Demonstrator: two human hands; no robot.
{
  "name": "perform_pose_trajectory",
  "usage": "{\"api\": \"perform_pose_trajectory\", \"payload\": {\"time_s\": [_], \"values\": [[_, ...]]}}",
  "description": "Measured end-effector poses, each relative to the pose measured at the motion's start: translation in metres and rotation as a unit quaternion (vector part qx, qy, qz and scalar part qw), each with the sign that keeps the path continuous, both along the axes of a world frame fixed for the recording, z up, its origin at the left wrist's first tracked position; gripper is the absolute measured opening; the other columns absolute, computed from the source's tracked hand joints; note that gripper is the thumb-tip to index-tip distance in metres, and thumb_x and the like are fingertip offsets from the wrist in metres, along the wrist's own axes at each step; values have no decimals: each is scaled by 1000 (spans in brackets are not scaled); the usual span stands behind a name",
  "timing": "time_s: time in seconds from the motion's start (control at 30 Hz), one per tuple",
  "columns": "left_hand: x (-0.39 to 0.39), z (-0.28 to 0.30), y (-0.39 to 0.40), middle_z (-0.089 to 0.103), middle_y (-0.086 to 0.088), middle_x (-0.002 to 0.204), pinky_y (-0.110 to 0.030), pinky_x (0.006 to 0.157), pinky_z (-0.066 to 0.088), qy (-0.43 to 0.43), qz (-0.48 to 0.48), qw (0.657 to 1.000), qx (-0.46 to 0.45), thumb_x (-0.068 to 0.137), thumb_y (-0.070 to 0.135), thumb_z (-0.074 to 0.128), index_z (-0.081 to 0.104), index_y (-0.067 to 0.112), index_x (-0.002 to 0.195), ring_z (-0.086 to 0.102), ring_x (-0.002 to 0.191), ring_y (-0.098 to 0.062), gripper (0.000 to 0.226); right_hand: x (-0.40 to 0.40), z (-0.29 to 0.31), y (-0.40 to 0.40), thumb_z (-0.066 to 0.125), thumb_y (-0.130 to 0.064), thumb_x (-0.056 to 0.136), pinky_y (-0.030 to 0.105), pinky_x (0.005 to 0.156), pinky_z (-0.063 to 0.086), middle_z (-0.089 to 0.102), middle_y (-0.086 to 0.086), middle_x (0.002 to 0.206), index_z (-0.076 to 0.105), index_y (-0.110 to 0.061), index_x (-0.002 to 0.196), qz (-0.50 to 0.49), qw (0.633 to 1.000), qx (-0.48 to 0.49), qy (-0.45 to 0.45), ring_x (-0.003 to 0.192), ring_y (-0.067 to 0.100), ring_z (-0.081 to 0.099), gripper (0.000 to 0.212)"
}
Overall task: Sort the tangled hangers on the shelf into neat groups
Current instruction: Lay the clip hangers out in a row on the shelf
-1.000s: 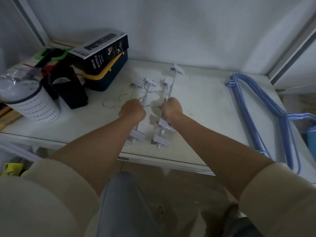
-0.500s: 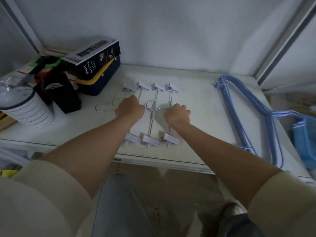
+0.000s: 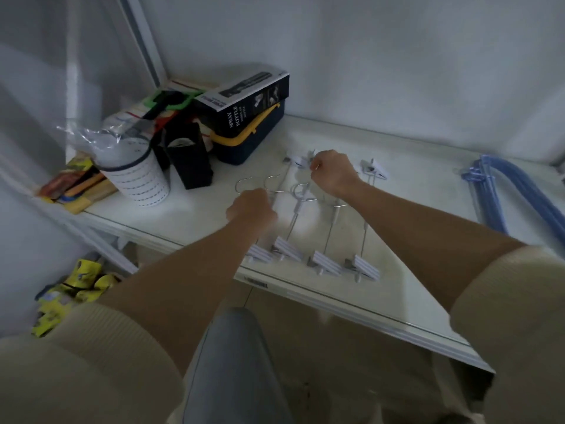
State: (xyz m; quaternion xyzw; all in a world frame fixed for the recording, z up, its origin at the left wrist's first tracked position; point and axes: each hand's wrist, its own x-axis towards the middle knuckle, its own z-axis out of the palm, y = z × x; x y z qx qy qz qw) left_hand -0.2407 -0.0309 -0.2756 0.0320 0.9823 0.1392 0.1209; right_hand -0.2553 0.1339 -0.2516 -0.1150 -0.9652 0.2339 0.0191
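Both my hands are down on the white shelf (image 3: 397,270) over the clip hangers (image 3: 328,237), which lie side by side mid-shelf, rods running front to back, striped clips in a row near the front edge, wire hooks pointing left. Left hand (image 3: 251,209) is curled over the left end of the row, fingers closed around a hanger rod just behind its hook, though the exact contact is hidden under the knuckles. Right hand (image 3: 333,172) is further back, fingers pinched narrow on the far clip end of a hanger. One far clip (image 3: 374,172) lies just right of that hand. Blue hangers (image 3: 519,197) are bunched together at the right end of the shelf, well apart from the clip ones. Left side holds a spray bottle box (image 3: 244,101) on a navy case (image 3: 250,142), a black holder (image 3: 189,160) and a wrapped cup stack (image 3: 137,175)
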Motion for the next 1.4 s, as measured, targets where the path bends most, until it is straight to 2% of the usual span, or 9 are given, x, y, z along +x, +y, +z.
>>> {"api": "perform_pose_trajectory", "payload": {"time_s": [0.1, 0.3, 0.43, 0.57, 0.97, 1.17, 1.23, 1.3, 1.4], "values": [[0, -8, -3, 65, -7, 98, -32, 69, 44, 5, 9, 999, 42, 85, 17, 56, 63, 13, 106, 63, 96, -30, 23, -17, -3, -11, 46, -6, 86, 30, 83, 48, 66, 16, 116, 69, -3, 106, 39, 999, 20, -6, 108, 35, 61, 30], [-6, -12, -10, 69, -7, 99, -34, 71, 50, -13, 31, 995, 98, 79, 19, 60, 68, 18, 99, 66, 94, -29, 22, -56, -12, -21, 48, -11, 90, 34, 95, 44, 61, 17, 126, 61, -3, 119, 62, 998, 29, -13, 120, 35, 54, 32], [-10, -14, -12, 69, -4, 100, -37, 84, 55, -11, 21, 995, 93, 81, 22, 63, 67, 20, 98, 65, 97, -28, 18, -69, -27, -19, 48, -5, 89, 33, 93, 45, 60, 16, 128, 55, -9, 125, 58, 997, 39, -12, 121, 35, 53, 37], [-12, -11, -10, 68, -2, 99, -32, 77, 50, -3, 5, 997, 73, 82, 21, 61, 66, 22, 100, 64, 94, -25, 18, -72, -35, -13, 43, -3, 90, 32, 77, 41, 62, 20, 118, 55, -10, 121, 40, 997, 57, 11, 111, 37, 58, 34], [-14, -7, -9, 67, -1, 100, -32, 72, 45, 19, -17, 999, 23, 87, 24, 62, 64, 26, 103, 63, 92, -24, 17, -64, -34, 0, 44, -8, 90, 42, 89, 43, 62, 21, 116, 55, -3, 118, 86, 973, 211, 22, 117, 37, 45, 31], [-6, 0, 1, 58, -2, 107, -37, 77, 48, 68, -33, 997, 35, 87, 30, 56, 53, 21, 112, 58, 98, -25, 27, -59, -26, 16, 49, -5, 86, 42, 99, 41, 53, 17, 130, 50, -4, 132, 45, 988, 142, 43, 126, 36, 40, 46], [-1, 4, 14, 62, -5, 101, -34, 74, 48, 51, -41, 996, 66, 88, 24, 50, 58, 21, 95, 61, 95, -26, 11, -57, -22, 31, 48, -5, 87, 41, 100, 42, 54, 19, 130, 51, -2, 130, 21, 991, 128, 35, 126, 37, 41, 43], [6, 3, 28, 65, -13, 91, -30, 67, 43, 6, -54, 996, 72, 87, 21, 51, 55, 19, 72, 65, 92, -32, 15, -53, -21, 43, 48, -11, 90, 41, 102, 42, 54, 21, 132, 51, -2, 131, 19, 993, 120, 7, 128, 37, 43, 42], [12, -2, 41, 69, -16, 92, -33, 67, 47, -28, -49, 996, 75, 85, 24, 60, 66, 5, 85, 67, 93, -33, 20, -50, -23, 48, 47, -13, 92, 39, 99, 43, 56, 22, 130, 54, -2, 128, 31, 993, 117, -8, 125, 38, 49, 38]]}}
